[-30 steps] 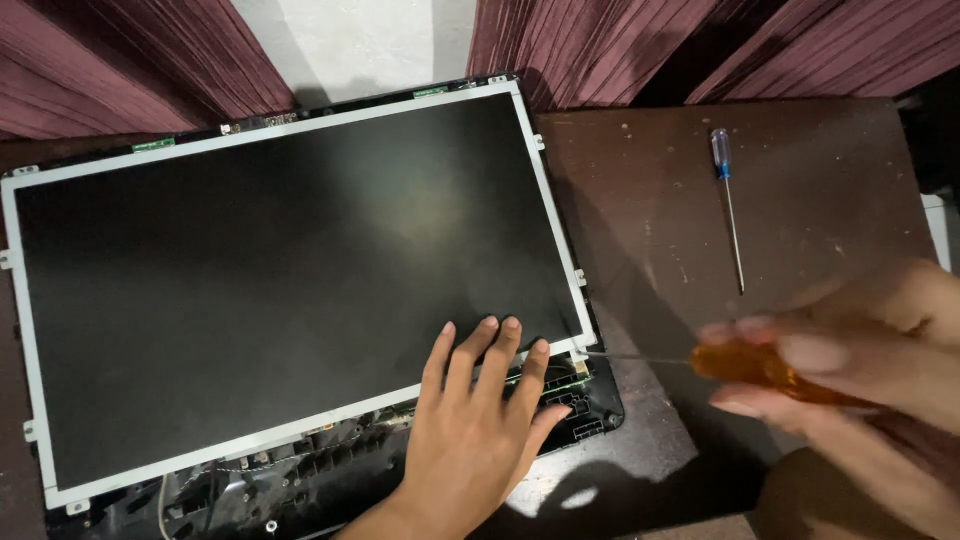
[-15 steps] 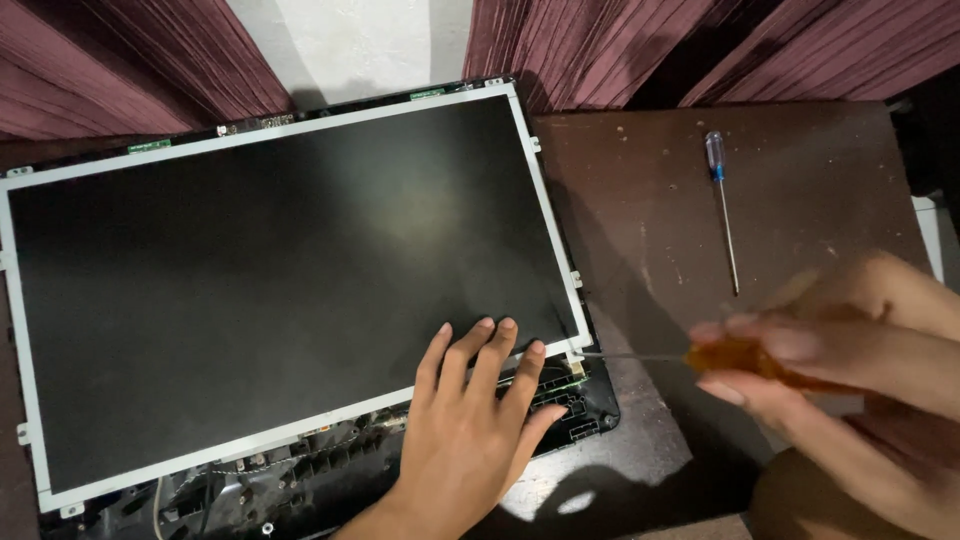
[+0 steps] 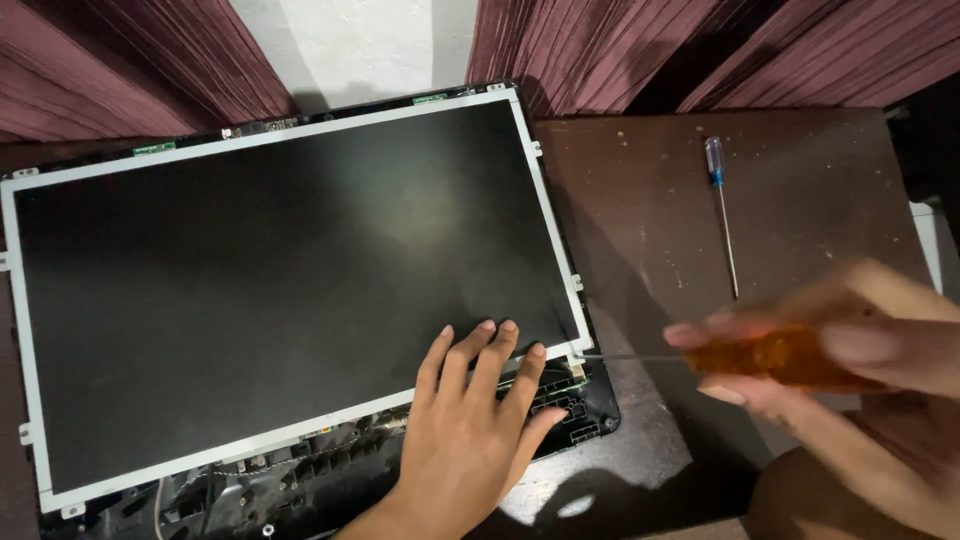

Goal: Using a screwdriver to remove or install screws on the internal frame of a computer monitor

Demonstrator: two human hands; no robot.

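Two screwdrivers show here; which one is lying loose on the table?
The slim screwdriver with the clear, blue-banded handle lies untouched on the brown table. The orange-handled screwdriver is gripped in the right hand.

Left hand (image 3: 470, 440) lies flat, palm down, fingers spread forward. Right hand (image 3: 850, 350) is curled closed, fingertips pointing left.

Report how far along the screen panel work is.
Done: the screen panel lies bare, without a bezel, over the open laptop base. In hand: the left hand presses the panel's lower right corner while the right hand aims the orange screwdriver at that corner's bracket. Left: the panel is not lifted away. A blue screwdriver lies unused.
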